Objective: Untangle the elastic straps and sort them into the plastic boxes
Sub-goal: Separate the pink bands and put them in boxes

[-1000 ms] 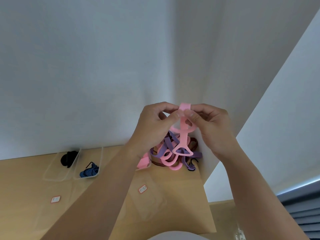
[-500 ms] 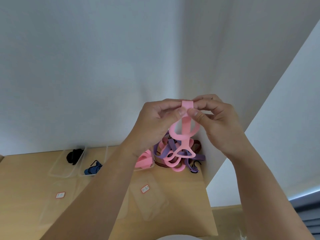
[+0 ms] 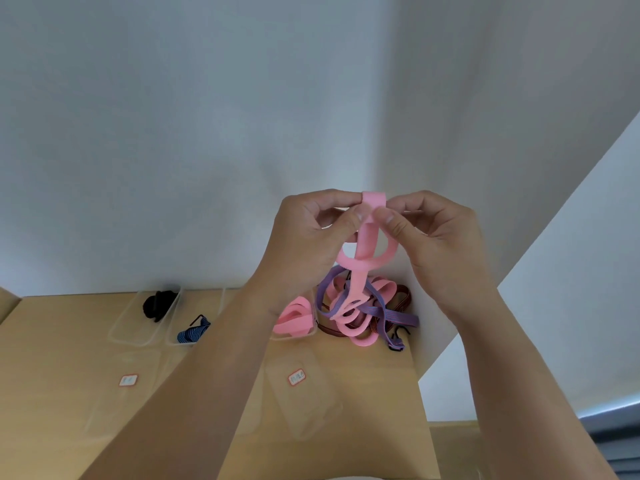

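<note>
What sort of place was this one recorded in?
Probably an indoor sorting station in a room corner: a light wooden table against plain white walls, clear plastic boxes holding straps by colour, and small labels on the tabletop.

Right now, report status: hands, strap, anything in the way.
Left hand, right hand: both pinching pink strap at top fold. Strap hangs in front of tangled pile; whether free, cannot tell. Left forearm partly covers box of pink straps.

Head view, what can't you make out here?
Head view only:
- Print on the red-edged labels: too small to read.
- Lower end of the pink strap: lost in the tangled pile.
- Middle of the row of clear boxes: hidden behind the left forearm.
</note>
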### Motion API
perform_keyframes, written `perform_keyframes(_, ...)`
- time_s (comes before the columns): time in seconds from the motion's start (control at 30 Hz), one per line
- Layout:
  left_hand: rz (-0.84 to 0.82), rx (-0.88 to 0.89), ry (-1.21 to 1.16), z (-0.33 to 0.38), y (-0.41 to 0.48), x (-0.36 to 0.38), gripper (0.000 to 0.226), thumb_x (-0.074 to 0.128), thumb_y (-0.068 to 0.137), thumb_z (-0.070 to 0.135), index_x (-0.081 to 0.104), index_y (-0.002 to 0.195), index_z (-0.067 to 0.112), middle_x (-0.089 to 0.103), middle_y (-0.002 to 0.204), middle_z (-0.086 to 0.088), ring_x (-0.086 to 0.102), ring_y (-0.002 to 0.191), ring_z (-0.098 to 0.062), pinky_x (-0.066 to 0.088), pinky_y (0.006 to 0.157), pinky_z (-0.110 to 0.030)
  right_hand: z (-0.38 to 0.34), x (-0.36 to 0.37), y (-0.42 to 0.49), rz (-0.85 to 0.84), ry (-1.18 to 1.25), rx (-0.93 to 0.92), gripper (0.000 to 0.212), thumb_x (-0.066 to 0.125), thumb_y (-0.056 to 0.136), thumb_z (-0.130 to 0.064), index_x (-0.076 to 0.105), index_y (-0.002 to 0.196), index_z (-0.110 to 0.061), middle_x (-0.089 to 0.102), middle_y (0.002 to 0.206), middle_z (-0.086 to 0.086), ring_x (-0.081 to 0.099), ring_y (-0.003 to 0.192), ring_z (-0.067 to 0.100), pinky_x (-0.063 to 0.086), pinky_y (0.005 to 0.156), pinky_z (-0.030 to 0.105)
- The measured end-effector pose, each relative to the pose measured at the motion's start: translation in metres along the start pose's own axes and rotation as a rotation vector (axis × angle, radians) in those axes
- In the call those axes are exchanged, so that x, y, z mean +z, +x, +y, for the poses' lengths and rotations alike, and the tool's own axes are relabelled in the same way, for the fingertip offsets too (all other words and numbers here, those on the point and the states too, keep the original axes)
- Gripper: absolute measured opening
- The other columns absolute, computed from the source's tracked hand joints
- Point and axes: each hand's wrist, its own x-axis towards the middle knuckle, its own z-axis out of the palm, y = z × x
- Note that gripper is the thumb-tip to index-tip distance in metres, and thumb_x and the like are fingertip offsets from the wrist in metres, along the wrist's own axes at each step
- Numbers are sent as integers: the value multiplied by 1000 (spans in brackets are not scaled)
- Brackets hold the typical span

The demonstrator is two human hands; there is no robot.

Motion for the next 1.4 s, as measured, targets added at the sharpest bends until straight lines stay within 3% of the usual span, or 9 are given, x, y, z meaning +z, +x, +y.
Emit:
perform_keyframes(0.2,61,-11,-26,1,-4,-15,10,73,91,18,79,99,18,80,94,-1,77,86,-21,64,80,-45,0,17,3,-29,71,-8,7,73,92,-14,69,87,-17,72,80,-8,69,69,11,51,66,23)
perform_keyframes(0.33,108,-9,-108,4,-7,-26,10,75,88,10,73,93,19,80,92,-5,78,85,-25,63,71,-38,0,28,7,-50,133,21,4,73,91,-12,71,95,-14,74,84,0,71,74,17,55,71,25)
perform_keyframes(0.53,169,-1,-118,9,-9,-38,23,76,87,5,66,104,17,80,90,-2,77,80,-17,58,65,-19,-2,43,12,-131,163,50,5,72,89,-15,73,93,-15,75,86,1,72,76,21,57,72,29)
perform_keyframes(0.63,178,-5,-93,8,-9,-40,23,75,89,2,69,107,15,80,90,-2,77,83,-19,59,67,-22,-2,47,14,-152,202,58,5,71,90,-9,73,92,-13,76,83,2,73,76,20,56,71,24)
perform_keyframes(0.9,134,-64,-88,-2,-10,-45,30,75,85,12,73,115,12,78,109,-6,75,97,-32,61,87,-51,-2,49,23,-156,229,63,15,64,94,0,74,101,-10,77,85,-1,75,76,17,57,70,22)
perform_keyframes(1.1,-25,-227,-44,-24,-18,-34,27,81,79,5,74,105,7,76,103,-17,73,97,-35,59,91,-55,-3,46,32,-98,191,63,15,62,95,1,73,99,-8,75,83,-2,71,76,13,56,70,20)
perform_keyframes(1.2,-8,-285,-55,-34,-22,-22,20,81,79,5,76,98,9,77,97,-17,72,87,-30,58,82,-50,-4,42,34,-96,138,51,16,62,95,-1,73,97,-12,75,86,0,72,80,20,59,73,31)
perform_keyframes(1.3,-19,-313,-101,-38,-24,-16,24,80,77,16,78,99,9,78,99,-18,74,93,-42,59,83,-53,-5,35,37,-110,39,25,19,63,95,-2,73,96,-18,76,90,0,71,84,27,58,80,38)
perform_keyframes(1.4,-100,-301,-116,-40,-23,-15,18,78,83,13,80,101,17,79,103,-9,76,99,-27,60,89,-41,-7,30,40,-110,-5,14,17,63,94,0,72,96,-16,75,88,-4,68,77,20,57,78,35)
